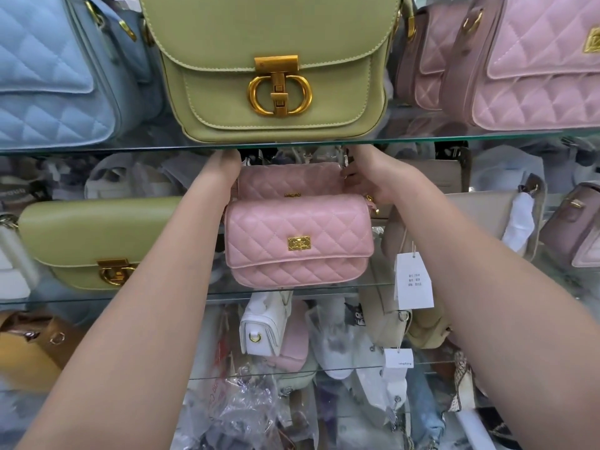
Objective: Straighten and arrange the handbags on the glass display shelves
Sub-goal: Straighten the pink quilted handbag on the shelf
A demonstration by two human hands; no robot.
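Front pink handbag (298,241): quilted with a gold clasp, upright at the front edge of the middle glass shelf (107,299), between the two forearms; no fingers touch it.
Rear pink handbag (289,181): just behind the front one, which hides its lower part; it sits under the upper glass shelf (97,147).
Left hand (224,167): at the rear pink handbag's left end; its fingers go out of sight there, so I cannot tell their grip.
Right hand (367,180): at the rear pink handbag's right end, thumb on its front corner, fingers wrapped behind, gripping it.
Green handbag (276,69): on the upper glass shelf, directly above.
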